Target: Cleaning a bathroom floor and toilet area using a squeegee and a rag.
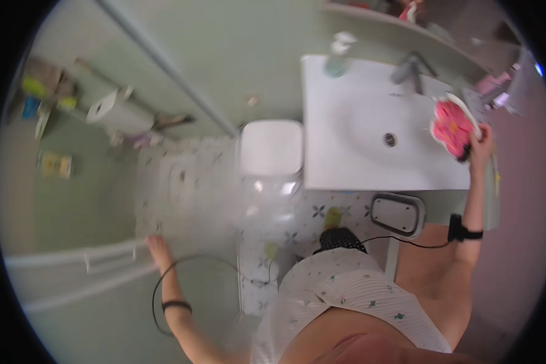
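Observation:
My right hand (482,143) grips a pink flower-shaped item (453,127) with a pale border and a yellowish centre, over the right side of the white washbasin (318,159). A curved white part runs along the item's right edge, and something dark sits at its lower end. At the lower left, my left hand (158,250) is at the end of a pale, blurred rail or door edge (77,255); blur hides how its fingers lie on it. A grey faucet (407,75) stands at the basin's back, and a soap pump bottle (337,61) is at its back left corner.
A closed white toilet (272,148) adjoins the basin. Below the basin lies a grey-rimmed step stool or bin (398,214). A glass panel's metal edge (164,63) slants down towards the toilet. Shelf items (120,111) line the left wall. Thin black cables run near both arms.

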A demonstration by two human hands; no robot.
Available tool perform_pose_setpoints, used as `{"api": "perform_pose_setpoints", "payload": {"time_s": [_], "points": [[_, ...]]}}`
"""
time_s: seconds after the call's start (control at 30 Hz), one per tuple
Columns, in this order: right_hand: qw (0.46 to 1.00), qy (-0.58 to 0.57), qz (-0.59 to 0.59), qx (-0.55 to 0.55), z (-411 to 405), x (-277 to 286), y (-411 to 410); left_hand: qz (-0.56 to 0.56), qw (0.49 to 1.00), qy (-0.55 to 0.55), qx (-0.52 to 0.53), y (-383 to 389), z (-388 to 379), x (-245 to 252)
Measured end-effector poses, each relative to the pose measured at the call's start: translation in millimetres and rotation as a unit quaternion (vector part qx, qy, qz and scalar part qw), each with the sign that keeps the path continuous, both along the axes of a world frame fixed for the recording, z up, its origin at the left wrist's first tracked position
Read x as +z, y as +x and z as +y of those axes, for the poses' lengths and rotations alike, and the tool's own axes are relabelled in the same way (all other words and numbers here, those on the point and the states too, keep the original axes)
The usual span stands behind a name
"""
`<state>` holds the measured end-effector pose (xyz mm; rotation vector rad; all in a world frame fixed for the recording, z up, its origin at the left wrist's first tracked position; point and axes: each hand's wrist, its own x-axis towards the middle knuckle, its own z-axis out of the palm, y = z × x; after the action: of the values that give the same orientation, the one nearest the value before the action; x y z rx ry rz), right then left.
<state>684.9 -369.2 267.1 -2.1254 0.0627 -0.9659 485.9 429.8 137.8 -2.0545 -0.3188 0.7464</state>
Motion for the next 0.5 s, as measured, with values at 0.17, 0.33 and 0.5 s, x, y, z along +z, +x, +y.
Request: {"api": "perform_pose_setpoints", "payload": {"time_s": [0.17,0.33,0.5], "points": [[0.967,-0.106,0.096,0.209,179.7,40.2,-71.3,0.022,0.997,0.005,-0.071,12.7,-5.1,4.0],[0.734,-0.252,0.407,0.481,368.3,-58.6,-90.5,-0.096,0.990,-0.067,-0.077,0.8,29.7,-32.7],[0.421,-0.579,0.336,0.613,487.4,-263.5,-182.0,-0.078,0.991,-0.029,-0.107,11.7,7.4,-17.5]]}}
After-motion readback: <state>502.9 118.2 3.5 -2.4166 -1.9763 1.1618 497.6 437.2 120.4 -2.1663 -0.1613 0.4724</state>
